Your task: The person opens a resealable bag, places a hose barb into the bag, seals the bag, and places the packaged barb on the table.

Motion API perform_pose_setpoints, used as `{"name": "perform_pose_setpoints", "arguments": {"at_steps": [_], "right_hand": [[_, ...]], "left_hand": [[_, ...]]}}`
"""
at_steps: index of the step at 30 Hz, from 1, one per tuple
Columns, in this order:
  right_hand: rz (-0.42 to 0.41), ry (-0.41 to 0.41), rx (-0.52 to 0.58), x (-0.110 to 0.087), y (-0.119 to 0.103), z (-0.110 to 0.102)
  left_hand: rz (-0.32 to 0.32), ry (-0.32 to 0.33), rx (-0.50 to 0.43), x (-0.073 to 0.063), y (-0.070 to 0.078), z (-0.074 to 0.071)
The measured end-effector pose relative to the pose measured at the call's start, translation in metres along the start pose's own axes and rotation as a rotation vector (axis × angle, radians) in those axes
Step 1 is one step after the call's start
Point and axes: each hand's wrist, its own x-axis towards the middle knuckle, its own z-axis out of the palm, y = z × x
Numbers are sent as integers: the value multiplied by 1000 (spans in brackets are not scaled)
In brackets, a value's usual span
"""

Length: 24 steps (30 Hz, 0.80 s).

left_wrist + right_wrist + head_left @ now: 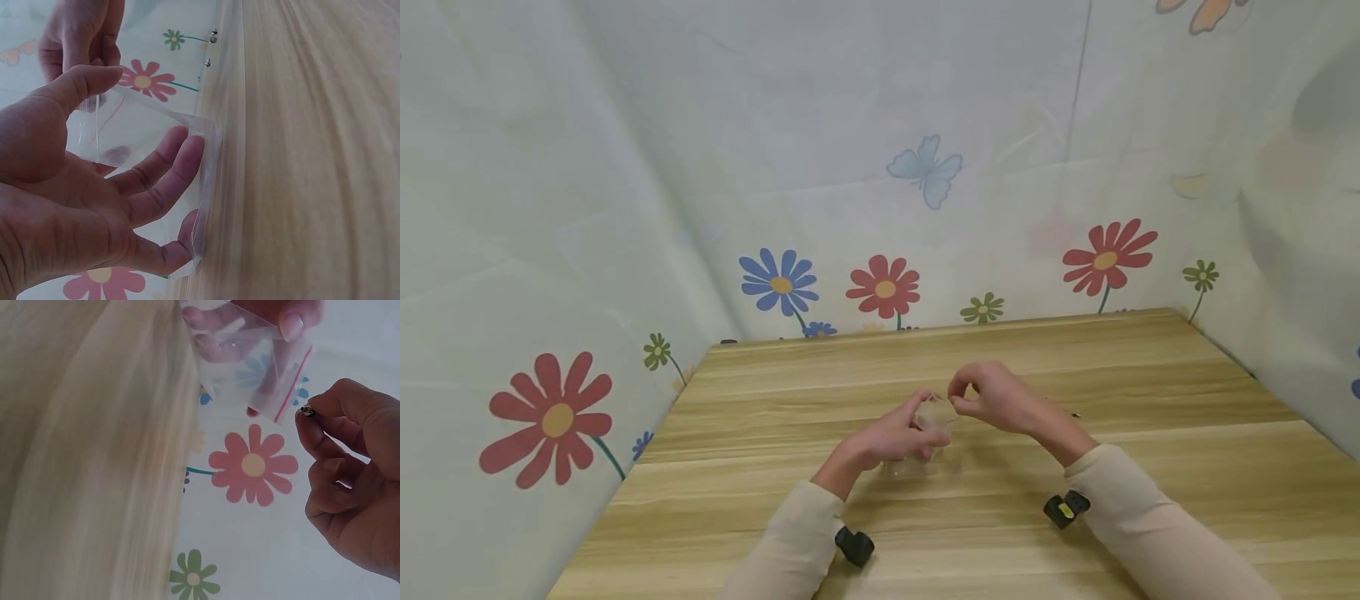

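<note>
A clear zip bag with a red line along its mouth hangs from my left hand. Thumb and fingers hold it from both sides, its mouth turned toward the right hand. In the left wrist view the lower end of the bag is close over the tabletop. My right hand is just beside the bag's mouth. Between its thumb and forefinger it pinches a small shiny metal piece, whose exact kind I cannot tell.
Several small metal pieces lie on the wood-grain table, past the right hand. A white cloth backdrop with printed flowers rises behind the table and at both sides. Each sleeved wrist carries a black camera.
</note>
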Motion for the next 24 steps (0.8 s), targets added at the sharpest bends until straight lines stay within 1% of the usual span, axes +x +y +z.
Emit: {"name": "perform_pose_setpoints", "arguments": {"at_steps": [5, 8, 11, 19, 24], "right_hand": [[-23, -24, -2, 1, -3, 6], [-52, -27, -3, 1, -5, 6], [-62, -31, -11, 2, -6, 7], [-18, -33, -15, 0, -6, 4], [11, -36, -18, -1, -2, -3]], "left_hand": [[-8, 0, -3, -1, 1, 1], [-4, 3, -2, -1, 2, 1], [0, 2, 2, -1, 2, 1], [3, -2, 22, 0, 1, 0], [3, -4, 20, -1, 1, 0]]}}
